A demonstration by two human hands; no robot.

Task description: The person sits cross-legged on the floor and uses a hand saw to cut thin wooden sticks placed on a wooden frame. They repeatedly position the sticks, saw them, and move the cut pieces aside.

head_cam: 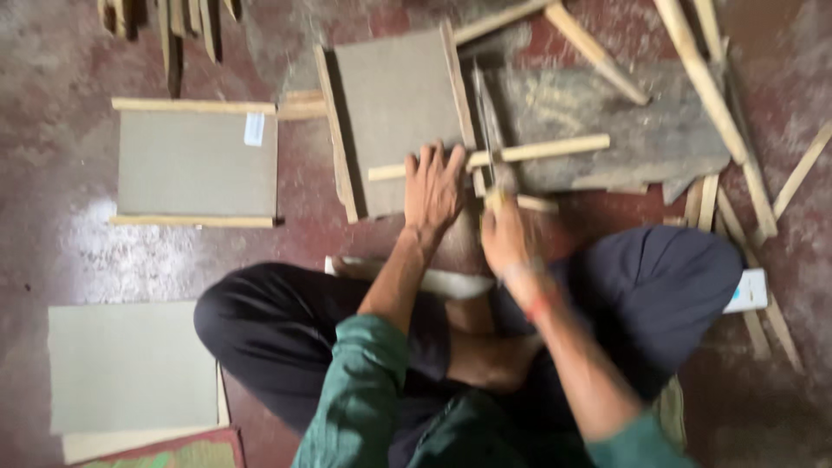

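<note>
Our left hand (433,192) lies flat, fingers spread, pressing a pale wooden strip (490,159) onto the grey board (400,117) on the red floor (52,173) ahead of our crossed legs. Our right hand (510,236) is clamped on a long blade (487,121), blurred, crossing that strip. Another framed grey panel (196,163) lies left, loose sticks (711,95) right.
</note>
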